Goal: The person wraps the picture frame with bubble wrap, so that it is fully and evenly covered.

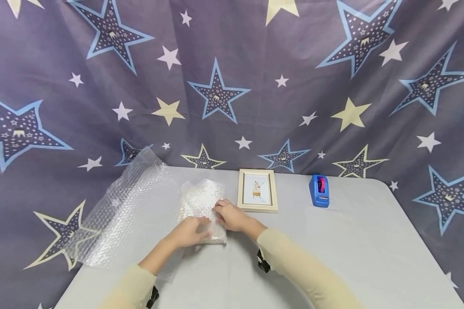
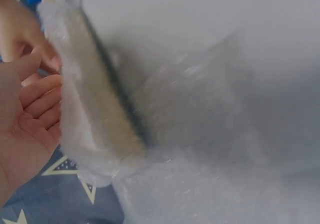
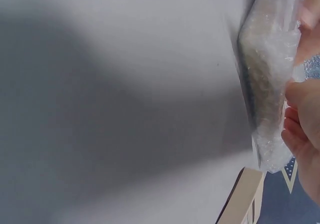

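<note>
A flat bundle in bubble wrap (image 1: 202, 201) lies on the table, and its pale, wood-coloured side (image 2: 102, 89) shows through the clear plastic in the left wrist view. My left hand (image 1: 190, 232) is at the bundle's near left part, with gently bent fingers (image 2: 45, 102) touching the wrap. On the right part of the bundle is my right hand (image 1: 232, 216), its fingers (image 3: 296, 131) bent and their tips right at the wrapped top. Whether those tips pinch the plastic or press on it, I cannot tell.
A loose sheet of bubble wrap (image 1: 131, 214) spreads to the left, hanging over the table's edge. Behind my right hand lies a pale wooden picture frame (image 1: 273, 189). A blue tape dispenser (image 1: 319, 193) stands farther right on the white table (image 1: 352, 257). A star-patterned curtain (image 1: 232, 64) hangs behind.
</note>
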A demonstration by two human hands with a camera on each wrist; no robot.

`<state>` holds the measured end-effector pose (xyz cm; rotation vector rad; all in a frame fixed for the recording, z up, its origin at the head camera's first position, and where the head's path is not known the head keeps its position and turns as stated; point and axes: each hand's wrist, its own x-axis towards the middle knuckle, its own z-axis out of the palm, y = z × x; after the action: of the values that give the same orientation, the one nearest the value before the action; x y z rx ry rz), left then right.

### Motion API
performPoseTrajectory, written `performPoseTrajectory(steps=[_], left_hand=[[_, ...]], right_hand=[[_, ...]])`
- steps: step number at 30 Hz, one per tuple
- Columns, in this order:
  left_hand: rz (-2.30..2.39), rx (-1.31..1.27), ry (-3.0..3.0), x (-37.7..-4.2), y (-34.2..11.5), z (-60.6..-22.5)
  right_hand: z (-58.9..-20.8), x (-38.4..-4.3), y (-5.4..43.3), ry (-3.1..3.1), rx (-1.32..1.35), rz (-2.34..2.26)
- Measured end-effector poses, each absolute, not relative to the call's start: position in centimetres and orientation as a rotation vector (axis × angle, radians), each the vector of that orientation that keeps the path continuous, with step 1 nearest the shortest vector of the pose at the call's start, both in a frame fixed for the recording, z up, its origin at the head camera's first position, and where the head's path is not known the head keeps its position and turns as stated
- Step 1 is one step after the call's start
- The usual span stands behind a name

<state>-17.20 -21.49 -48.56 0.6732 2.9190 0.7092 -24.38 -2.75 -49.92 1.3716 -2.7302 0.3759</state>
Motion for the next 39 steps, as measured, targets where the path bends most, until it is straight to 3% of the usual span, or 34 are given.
performPoseTrajectory(steps=[13,29,39], left_hand=[[0.108,0.604,3.014,-19.2,-22.3,-48.9],[0.202,0.664,3.023,-19.0,-23.1,-50.6],[0.376,0.65,3.011,-19.9,-23.1,-48.8]], right_hand=[[-50.5,-24.4,-3.4,-2.754,1.325,0.327],[-50.8,-24.1,-4.0,-2.853,1.34,0.014],[-49.5,-24.5,-3.2,-2.907,1.273,0.411]])
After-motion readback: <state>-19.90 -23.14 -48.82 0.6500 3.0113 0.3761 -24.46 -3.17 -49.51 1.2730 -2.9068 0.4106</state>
